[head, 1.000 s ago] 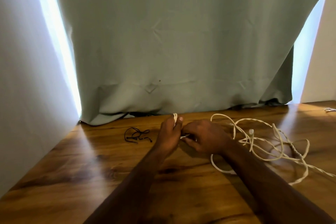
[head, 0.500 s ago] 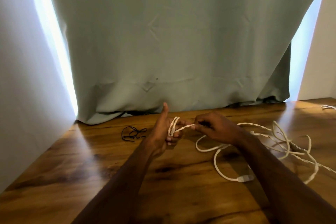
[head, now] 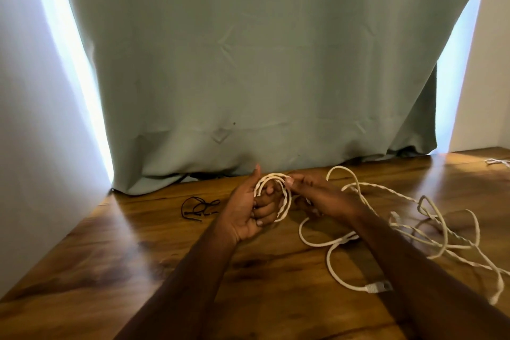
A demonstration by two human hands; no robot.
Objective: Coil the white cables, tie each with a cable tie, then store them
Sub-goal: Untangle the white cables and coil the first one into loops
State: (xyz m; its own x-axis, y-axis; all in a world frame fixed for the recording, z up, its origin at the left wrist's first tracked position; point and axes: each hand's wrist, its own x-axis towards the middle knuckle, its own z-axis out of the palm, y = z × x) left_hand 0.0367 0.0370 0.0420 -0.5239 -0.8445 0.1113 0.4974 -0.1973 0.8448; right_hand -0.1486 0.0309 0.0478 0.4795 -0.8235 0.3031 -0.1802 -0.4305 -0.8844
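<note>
The left hand [head: 248, 210] was raised palm-up above the wooden table [head: 116, 265], its fingers curled round a small coil of the white cable [head: 284, 199], thumb pointing up. The right hand [head: 317, 193] pinched the top of that loop between thumb and fingertips, just beside the left. The rest of the cable trailed right across the table in loose, tangled loops, one plug end [head: 376, 286] lying near the right forearm. A bunch of black cable ties [head: 198, 208] lay on the table left of the hands, apart from them. A green curtain [head: 262, 63] hung down onto the table's far edge, close behind the hands. A pale wall [head: 33, 146] bounded the table on the left, with bare wood between it and the left forearm. A second white cable [head: 496, 161] showed at the far right edge.
</note>
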